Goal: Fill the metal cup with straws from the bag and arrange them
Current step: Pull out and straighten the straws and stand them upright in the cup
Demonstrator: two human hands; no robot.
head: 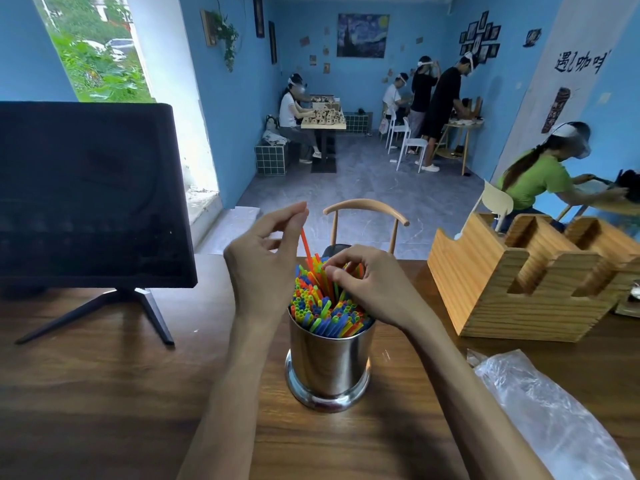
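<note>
Straws (322, 306) in blue, green, yellow and orange packed one metal cup (329, 362), which stood on the wooden table (104, 393) at the centre of the view, close in front of the person. They were far too many and too tightly crowded to count; most sat at an even height, while a cluster toward twelve o'clock of the cup stood taller and leaned.

The left hand (263, 265), at ten o'clock from the cup, pinched a single orange straw (305, 245) between thumb and forefinger near its top, the other fingers loosely curled. Its lower end ran down among the others, so it was probably being guided into a gap or lifted to be reset. The right hand (370, 285), at two o'clock, had its fingers curled over the tall cluster, fingertips pinching or steadying a few straw tops, seemingly to keep the bundle from splaying while the single one was worked.

One clear plastic bag (554, 420) lay flat at four o'clock, apparently empty, which suggested filling was done and arranging was in hand.

Elsewhere stood one dark monitor (86, 192) at nine o'clock, one wooden caddy (485, 282) at two o'clock, and one wooden chair (363, 209) beyond the table.
</note>
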